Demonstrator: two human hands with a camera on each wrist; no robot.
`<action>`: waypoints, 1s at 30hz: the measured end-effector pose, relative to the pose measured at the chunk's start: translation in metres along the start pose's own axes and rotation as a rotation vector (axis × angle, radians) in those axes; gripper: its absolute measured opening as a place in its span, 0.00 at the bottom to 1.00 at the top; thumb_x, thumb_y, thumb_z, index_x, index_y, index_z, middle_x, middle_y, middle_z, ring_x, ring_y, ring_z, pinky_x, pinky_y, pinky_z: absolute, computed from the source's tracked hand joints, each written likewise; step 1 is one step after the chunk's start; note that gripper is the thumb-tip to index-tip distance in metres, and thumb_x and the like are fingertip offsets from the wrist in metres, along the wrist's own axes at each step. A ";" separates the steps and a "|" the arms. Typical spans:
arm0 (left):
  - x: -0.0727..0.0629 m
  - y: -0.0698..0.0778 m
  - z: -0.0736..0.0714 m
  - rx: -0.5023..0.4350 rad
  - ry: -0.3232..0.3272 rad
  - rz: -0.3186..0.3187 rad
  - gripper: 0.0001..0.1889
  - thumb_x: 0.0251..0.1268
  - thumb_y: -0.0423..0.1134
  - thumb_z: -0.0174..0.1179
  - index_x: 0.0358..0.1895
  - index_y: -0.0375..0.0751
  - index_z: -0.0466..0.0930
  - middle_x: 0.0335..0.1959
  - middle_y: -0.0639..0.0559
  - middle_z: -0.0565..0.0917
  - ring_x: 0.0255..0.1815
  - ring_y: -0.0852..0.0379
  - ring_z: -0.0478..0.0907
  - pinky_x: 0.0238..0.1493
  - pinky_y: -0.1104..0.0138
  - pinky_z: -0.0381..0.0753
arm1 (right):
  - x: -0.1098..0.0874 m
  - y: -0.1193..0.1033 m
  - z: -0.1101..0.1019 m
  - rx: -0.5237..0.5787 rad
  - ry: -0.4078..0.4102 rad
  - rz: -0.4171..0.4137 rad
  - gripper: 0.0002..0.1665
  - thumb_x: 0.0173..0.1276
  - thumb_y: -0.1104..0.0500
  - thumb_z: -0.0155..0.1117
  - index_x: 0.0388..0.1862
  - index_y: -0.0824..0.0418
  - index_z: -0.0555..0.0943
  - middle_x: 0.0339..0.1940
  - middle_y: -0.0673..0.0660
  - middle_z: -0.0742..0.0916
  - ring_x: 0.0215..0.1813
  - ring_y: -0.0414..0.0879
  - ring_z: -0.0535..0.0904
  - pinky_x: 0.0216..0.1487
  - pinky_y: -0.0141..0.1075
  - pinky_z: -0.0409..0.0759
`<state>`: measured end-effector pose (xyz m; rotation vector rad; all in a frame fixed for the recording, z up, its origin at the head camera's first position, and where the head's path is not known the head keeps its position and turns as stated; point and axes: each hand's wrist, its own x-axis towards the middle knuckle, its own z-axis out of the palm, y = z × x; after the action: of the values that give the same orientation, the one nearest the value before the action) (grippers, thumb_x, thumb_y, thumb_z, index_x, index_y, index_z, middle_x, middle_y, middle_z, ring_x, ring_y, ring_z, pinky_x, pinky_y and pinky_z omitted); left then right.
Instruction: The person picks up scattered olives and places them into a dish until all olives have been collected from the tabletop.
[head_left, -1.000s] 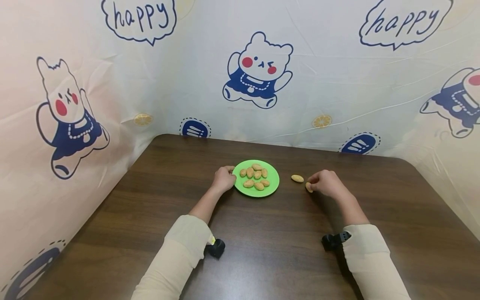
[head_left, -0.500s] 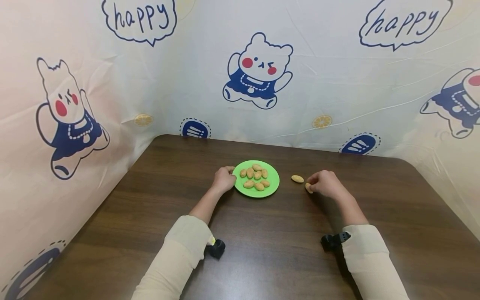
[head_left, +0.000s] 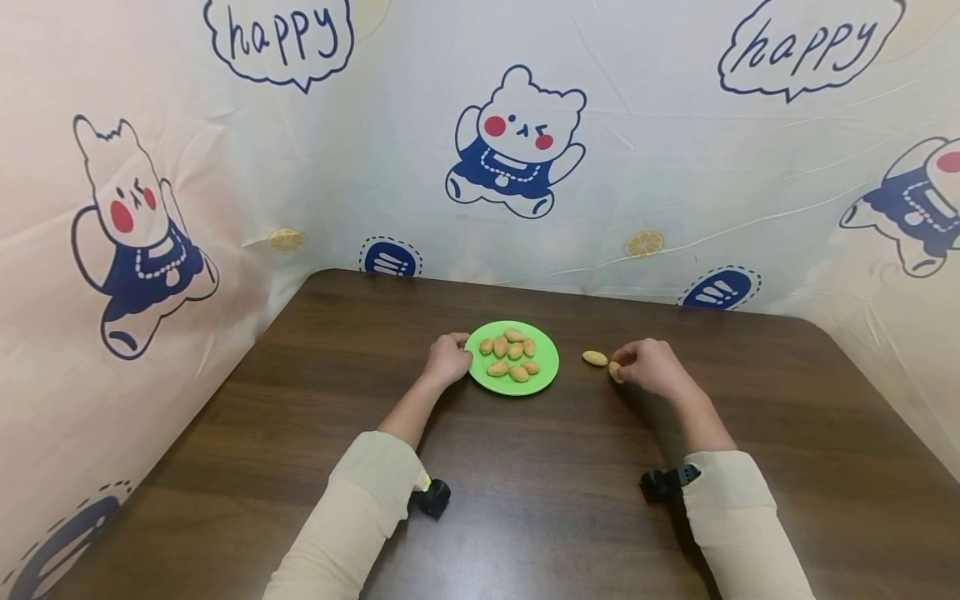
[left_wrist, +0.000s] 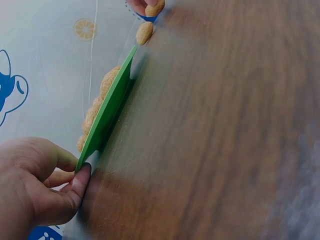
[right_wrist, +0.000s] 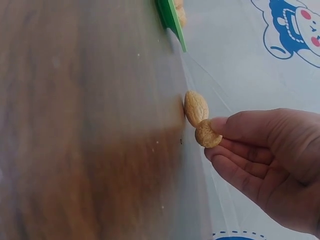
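Note:
A bright green plate (head_left: pixel 546 373) carries several tan, oval nuts in their shells (head_left: pixel 500 345). My left hand (head_left: pixel 448 361) pinches the plate's left rim; the left wrist view shows the thumb (left_wrist: pixel 80 180) low against the rim and fingers on its other side. My right hand (head_left: pixel 654 367) pinches another nut in its shell (right_wrist: pixel 208 134) between thumb and fingertips. Just left of that one, a loose nut (head_left: pixel 595 357) lies on the table, to the right of the plate. In the right wrist view the loose nut and the held nut overlap; whether they touch I cannot tell.
The dark brown wooden table (head_left: pixel 525 483) reaches back to a pale cloth (head_left: pixel 645 150) printed with cartoon figures, which also hangs along both sides. Black wrist cameras sit under the left cuff (head_left: pixel 432 498) and the right cuff (head_left: pixel 660 486).
My right hand, with the nut pinched in it, has shifted very slightly left toward the loose nut. The left hand and the plate stay where they were.

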<state>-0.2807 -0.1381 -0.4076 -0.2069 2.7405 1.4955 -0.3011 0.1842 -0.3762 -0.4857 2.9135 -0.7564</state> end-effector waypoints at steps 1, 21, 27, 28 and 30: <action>0.000 0.000 0.000 -0.001 0.001 0.000 0.23 0.62 0.26 0.44 0.62 0.30 0.68 0.51 0.40 0.75 0.42 0.51 0.71 0.32 0.69 0.69 | 0.000 0.000 0.001 0.004 0.009 -0.006 0.12 0.57 0.63 0.65 0.39 0.66 0.84 0.32 0.56 0.85 0.35 0.49 0.75 0.35 0.39 0.75; 0.000 -0.001 0.000 0.013 0.015 0.004 0.24 0.60 0.26 0.45 0.62 0.30 0.69 0.52 0.40 0.76 0.44 0.51 0.70 0.38 0.67 0.70 | 0.008 -0.016 0.010 0.067 0.059 -0.047 0.12 0.57 0.62 0.66 0.38 0.68 0.84 0.32 0.58 0.85 0.34 0.48 0.78 0.35 0.39 0.77; 0.000 -0.001 0.000 0.020 0.015 0.001 0.24 0.60 0.27 0.45 0.62 0.31 0.69 0.52 0.41 0.76 0.44 0.51 0.70 0.38 0.66 0.70 | 0.012 -0.019 0.014 0.064 0.078 -0.076 0.12 0.57 0.61 0.66 0.38 0.68 0.84 0.31 0.57 0.86 0.33 0.47 0.79 0.34 0.38 0.77; 0.000 0.000 0.000 0.019 0.015 0.001 0.24 0.60 0.26 0.45 0.61 0.31 0.69 0.52 0.41 0.76 0.44 0.50 0.70 0.38 0.66 0.70 | 0.013 -0.019 0.014 0.062 0.078 -0.079 0.12 0.57 0.61 0.66 0.38 0.68 0.84 0.31 0.57 0.86 0.33 0.46 0.79 0.34 0.38 0.77; 0.000 0.000 0.000 0.019 0.015 0.000 0.24 0.60 0.26 0.45 0.61 0.31 0.69 0.52 0.41 0.76 0.44 0.50 0.70 0.38 0.66 0.70 | 0.014 -0.021 0.015 0.069 0.076 -0.077 0.13 0.57 0.61 0.66 0.39 0.68 0.84 0.31 0.56 0.86 0.33 0.46 0.79 0.35 0.39 0.77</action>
<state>-0.2803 -0.1377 -0.4077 -0.2186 2.7654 1.4731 -0.3059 0.1557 -0.3795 -0.5782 2.9414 -0.9011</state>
